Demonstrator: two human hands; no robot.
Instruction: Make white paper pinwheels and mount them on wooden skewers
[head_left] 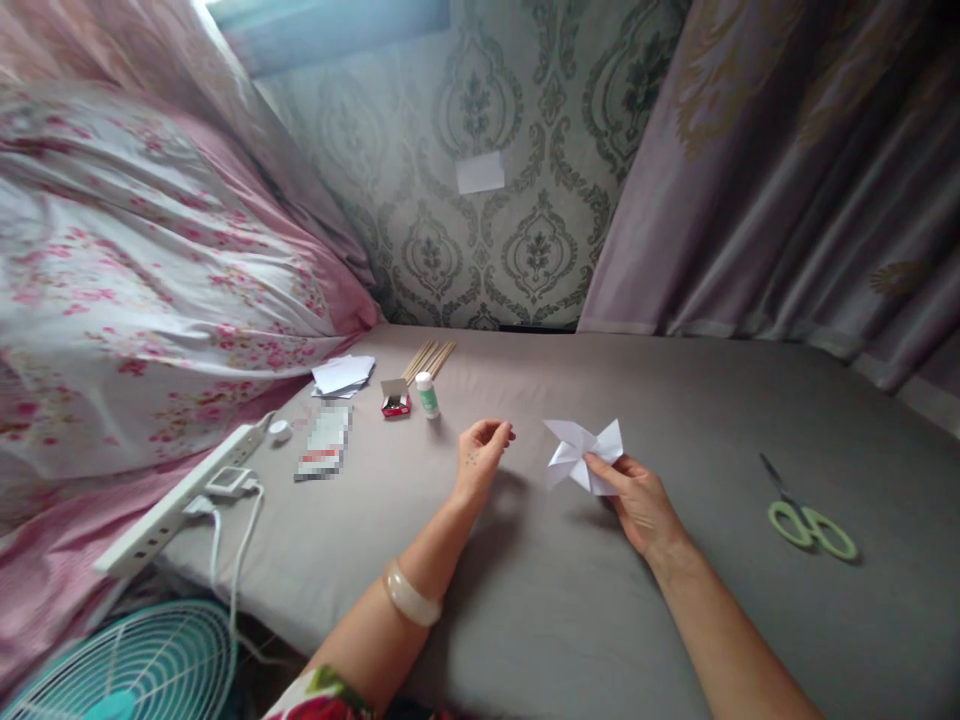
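Note:
A folded white paper pinwheel (581,455) is held up over the grey cloth, with my right hand (637,500) pinching it at its centre, thumb on the near side. To its left, my left hand (484,455) hovers apart from the pinwheel, its thumb and fingers drawn together. Whatever those fingertips hold, if anything, is too small to make out. Beyond my left hand stand a white and green glue bottle (427,396) and a small open red box (395,402) with tiny dark items inside. Several wooden sticks (431,360) lie behind them.
Green-handled scissors (810,520) lie at the right. White paper sheets (343,375), a pixelated rectangular item (326,440) and a round white cap (280,431) are at the left. A power strip (180,500) with cables runs along the left edge, above a teal fan (135,665).

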